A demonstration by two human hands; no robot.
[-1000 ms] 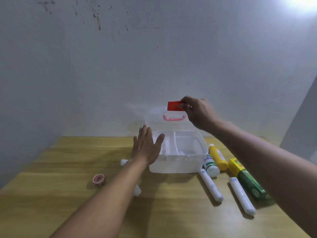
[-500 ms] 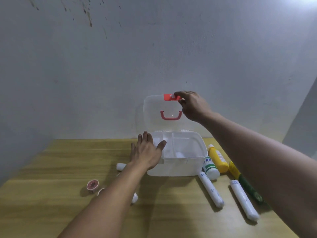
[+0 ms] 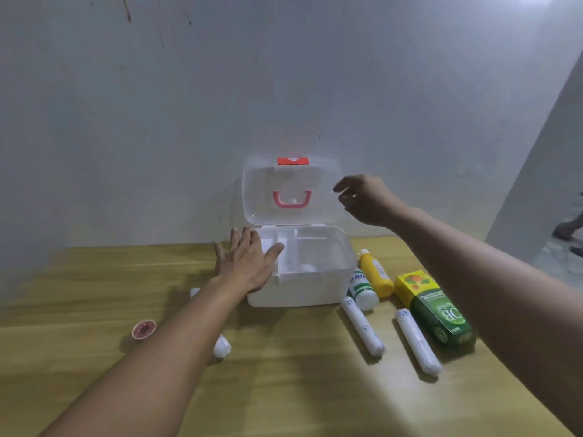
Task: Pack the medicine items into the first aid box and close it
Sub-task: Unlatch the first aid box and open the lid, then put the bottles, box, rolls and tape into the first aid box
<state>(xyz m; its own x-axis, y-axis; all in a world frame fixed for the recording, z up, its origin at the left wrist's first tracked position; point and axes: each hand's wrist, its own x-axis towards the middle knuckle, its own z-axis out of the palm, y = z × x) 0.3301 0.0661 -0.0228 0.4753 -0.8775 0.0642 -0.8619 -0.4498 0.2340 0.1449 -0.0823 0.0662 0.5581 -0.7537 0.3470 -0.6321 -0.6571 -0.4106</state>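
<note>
The translucent white first aid box (image 3: 315, 288) stands open at the back of the table, its lid (image 3: 262, 197) upright with a red latch (image 3: 292, 161) on top and a pink handle (image 3: 291, 199). My left hand (image 3: 249, 263) lies flat with spread fingers on the box's left rim. My right hand (image 3: 367, 198) hovers in the air just right of the lid, fingers loosely apart and holding nothing. Right of the box lie a yellow bottle (image 3: 377, 274), a white bottle with green print (image 3: 362, 288), two white rolls (image 3: 362, 326) (image 3: 416, 342) and a green and yellow carton (image 3: 433, 310).
On the wooden table (image 3: 284, 389), left of my left arm, sit a small red round tin (image 3: 144, 329) and white rolls (image 3: 222, 346) partly hidden by the arm. A grey wall rises directly behind the box. A person's feet show at the far right edge.
My right hand lifted the lid upright by the red latch, then let go and drew away to the right. The left hand stayed on the box rim.
</note>
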